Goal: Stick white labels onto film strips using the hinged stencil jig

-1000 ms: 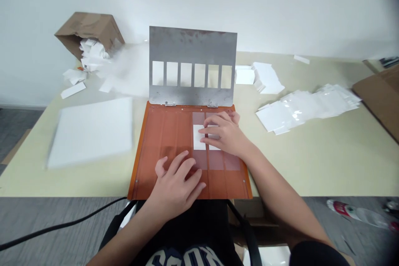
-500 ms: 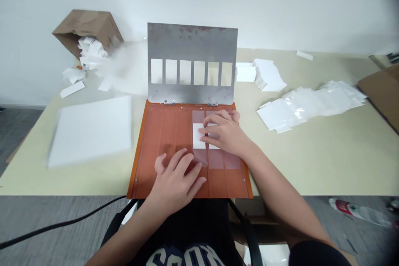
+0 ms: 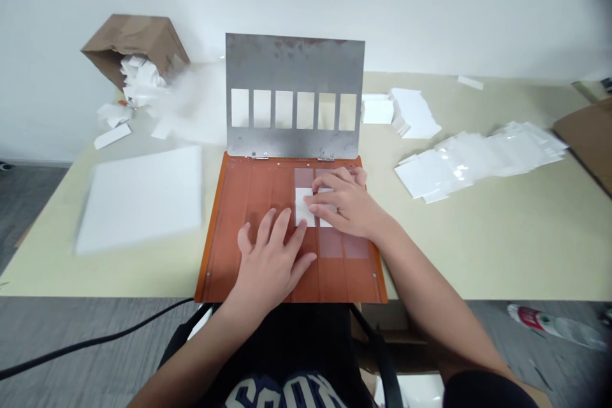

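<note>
Two white rectangular cards [image 3: 304, 207] side by side on the right half of an orange hinged board [image 3: 248, 229], matte, thin and sharp-cornered, the left card mostly bare, the right one largely covered by fingers. Under and around them, pinkish translucent film panels [image 3: 331, 244], set in a row and glossy against the orange surface.

Right hand [image 3: 345, 203] flat across both cards, fingers close together and lying along the surface, no pinch on any edge. Left hand [image 3: 270, 264] lower on the board, just beside the left card, fingers spread wide and palm down, touching only the orange surface as far as visible.

Along the board's far edge, a grey steel plate [image 3: 294, 60] standing upright on two hinges, with six rectangular windows in a row and rusty stains along its top.

Left of the board on the pale green counter [image 3: 478, 248], a wide white sheet stack [image 3: 138, 199], blurred at the edges, and beyond it a tipped cardboard box [image 3: 134, 51] spilling white scraps [image 3: 141, 80]. Right of the board, a pile of white cards [image 3: 414, 113] and a long spread of glossy plastic-wrapped white sheets [image 3: 473, 162]. Across the grey floor, a black cable [image 3: 95, 325] below the counter's front edge.
</note>
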`<state>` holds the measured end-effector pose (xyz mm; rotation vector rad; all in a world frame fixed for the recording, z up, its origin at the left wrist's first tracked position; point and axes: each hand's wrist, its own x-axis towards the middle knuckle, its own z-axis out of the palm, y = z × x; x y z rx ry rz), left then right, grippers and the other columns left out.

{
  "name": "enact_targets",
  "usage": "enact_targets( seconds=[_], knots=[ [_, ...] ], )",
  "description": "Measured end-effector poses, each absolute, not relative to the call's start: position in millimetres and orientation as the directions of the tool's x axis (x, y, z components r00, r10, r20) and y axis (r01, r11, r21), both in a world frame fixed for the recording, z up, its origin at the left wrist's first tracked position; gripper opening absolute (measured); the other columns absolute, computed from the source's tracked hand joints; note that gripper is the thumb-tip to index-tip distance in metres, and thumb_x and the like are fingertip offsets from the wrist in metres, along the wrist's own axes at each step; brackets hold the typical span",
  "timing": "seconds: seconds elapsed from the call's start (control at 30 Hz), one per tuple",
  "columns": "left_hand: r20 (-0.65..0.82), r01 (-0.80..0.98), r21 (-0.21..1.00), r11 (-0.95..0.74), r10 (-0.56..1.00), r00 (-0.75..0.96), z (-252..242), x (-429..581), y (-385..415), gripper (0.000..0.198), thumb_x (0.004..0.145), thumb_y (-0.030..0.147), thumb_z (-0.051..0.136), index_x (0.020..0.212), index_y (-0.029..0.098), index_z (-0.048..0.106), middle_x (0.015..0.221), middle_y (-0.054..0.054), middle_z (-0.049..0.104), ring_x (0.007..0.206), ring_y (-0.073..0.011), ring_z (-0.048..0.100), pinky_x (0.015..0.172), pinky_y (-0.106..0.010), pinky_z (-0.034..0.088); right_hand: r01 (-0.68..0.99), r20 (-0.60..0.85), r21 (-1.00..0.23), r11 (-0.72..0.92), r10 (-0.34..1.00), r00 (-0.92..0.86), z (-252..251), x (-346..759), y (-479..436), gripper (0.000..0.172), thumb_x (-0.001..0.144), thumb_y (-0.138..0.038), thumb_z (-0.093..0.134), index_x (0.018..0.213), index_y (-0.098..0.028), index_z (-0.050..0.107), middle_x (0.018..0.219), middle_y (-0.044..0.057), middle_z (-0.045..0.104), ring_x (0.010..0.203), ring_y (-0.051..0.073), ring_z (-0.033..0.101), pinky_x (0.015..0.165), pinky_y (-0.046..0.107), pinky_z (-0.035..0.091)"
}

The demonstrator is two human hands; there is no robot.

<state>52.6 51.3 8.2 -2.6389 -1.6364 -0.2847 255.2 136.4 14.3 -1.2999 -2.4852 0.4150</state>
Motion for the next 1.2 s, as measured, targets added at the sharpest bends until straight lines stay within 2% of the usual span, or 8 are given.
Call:
enact_targets(
  seconds=[0.1, 0.33, 0.6, 0.77, 0.87, 1.0, 1.2],
  knots=[
    [0.156, 0.895, 0.08, -0.439, 0.892, 0.423, 9.4, 54.2, 51.0, 0.044, 0.098, 0.047, 0.043, 0.13, 0.023, 0.062, 0.141, -0.017, 0.055, 0.129, -0.0365, 0.049, 0.102, -0.064, 0.029, 0.738, 0.149, -0.391, 0.551, 0.829, -0.54, 11.9, 254.7, 136.7, 0.034, 0.096, -0.052, 0.051, 0.097, -0.03, 0.077, 0.109, 0.004, 0.066, 0.102, 0.023, 0.049, 0.091, 0.045, 0.019],
    [0.17, 0.904, 0.072, -0.42, 0.899, 0.404, 7.8, 57.5, 47.5, 0.047, 0.099, 0.048, 0.039, 0.132, 0.022, 0.06, 0.138, -0.016, 0.059, 0.128, -0.0349, 0.051, 0.103, -0.063, 0.027, 0.737, 0.245, -0.352, 0.577, 0.817, -0.523, -0.9, 251.4, 139.5, 0.028, 0.098, -0.04, 0.053, 0.086, -0.028, 0.076, 0.101, 0.002, 0.069, 0.1, 0.021, 0.051, 0.089, 0.044, 0.02],
    [0.208, 0.86, 0.102, -0.501, 0.856, 0.474, 2.2, 65.0, 37.9, 0.054, 0.102, 0.049, 0.032, 0.135, 0.014, 0.057, 0.139, -0.013, 0.059, 0.129, -0.0271, 0.053, 0.111, -0.05, 0.025, 0.728, 0.332, -0.311, 0.611, 0.788, -0.519, -9.1, 250.4, 139.4, 0.024, 0.097, -0.034, 0.056, 0.083, -0.027, 0.074, 0.099, 0.001, 0.07, 0.098, 0.02, 0.052, 0.088, 0.043, 0.019],
    [0.177, 0.847, 0.105, -0.521, 0.848, 0.5, 1.5, 69.7, 39.1, 0.058, 0.103, 0.05, 0.028, 0.137, 0.012, 0.055, 0.141, -0.011, 0.058, 0.129, -0.0237, 0.053, 0.111, -0.045, 0.027, 0.736, 0.319, -0.307, 0.603, 0.794, -0.518, -9.6, 249.5, 139.1, 0.024, 0.097, -0.033, 0.054, 0.083, -0.025, 0.072, 0.1, 0.001, 0.07, 0.099, 0.02, 0.054, 0.087, 0.043, 0.02],
    [0.162, 0.851, 0.091, -0.517, 0.851, 0.5, 1.5, 70.8, 40.0, 0.058, 0.103, 0.051, 0.028, 0.136, 0.012, 0.055, 0.14, -0.01, 0.059, 0.128, -0.0236, 0.054, 0.11, -0.047, 0.029, 0.755, 0.282, -0.305, 0.581, 0.812, -0.511, -6.2, 248.7, 138.5, 0.021, 0.096, -0.034, 0.054, 0.089, -0.025, 0.072, 0.107, 0.003, 0.069, 0.103, 0.022, 0.055, 0.088, 0.043, 0.02],
    [0.172, 0.857, 0.074, -0.51, 0.853, 0.493, -0.5, 72.2, 38.7, 0.059, 0.102, 0.052, 0.027, 0.136, 0.013, 0.056, 0.14, -0.01, 0.06, 0.126, -0.0243, 0.055, 0.108, -0.048, 0.032, 0.792, 0.25, -0.265, 0.549, 0.833, -0.494, -2.1, 247.6, 137.1, 0.027, 0.094, -0.037, 0.054, 0.114, -0.024, 0.067, 0.12, 0.006, 0.067, 0.11, 0.025, 0.054, 0.091, 0.044, 0.021],
    [0.174, 0.863, 0.06, -0.501, 0.857, 0.485, -2.4, 73.6, 36.8, 0.058, 0.101, 0.054, 0.032, 0.136, 0.014, 0.056, 0.141, -0.01, 0.058, 0.126, -0.0263, 0.055, 0.105, -0.049, 0.036, 0.81, 0.265, -0.215, 0.545, 0.831, -0.489, -3.0, 246.5, 135.5, 0.028, 0.094, -0.038, 0.054, 0.112, -0.021, 0.068, 0.123, 0.007, 0.068, 0.112, 0.028, 0.055, 0.095, 0.049, 0.02]
  ],
)
